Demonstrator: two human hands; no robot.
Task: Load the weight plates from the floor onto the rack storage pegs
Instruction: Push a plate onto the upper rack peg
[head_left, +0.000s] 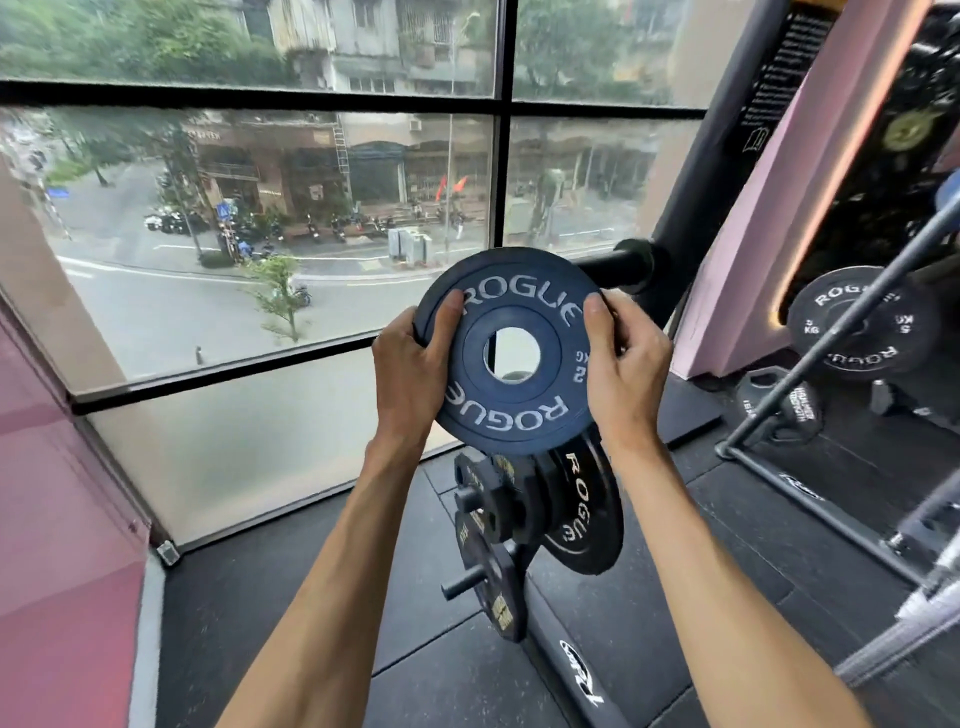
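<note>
Head view: left hand (410, 364) and right hand (626, 364) grip blue "ROGUE" plate (511, 410).

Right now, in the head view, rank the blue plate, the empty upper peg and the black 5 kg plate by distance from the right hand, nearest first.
1. The blue plate, gripped at its right edge by the right hand.
2. The empty upper peg, just behind and above the hand.
3. The black 5 kg plate, far right beyond the pink pillar.
</note>
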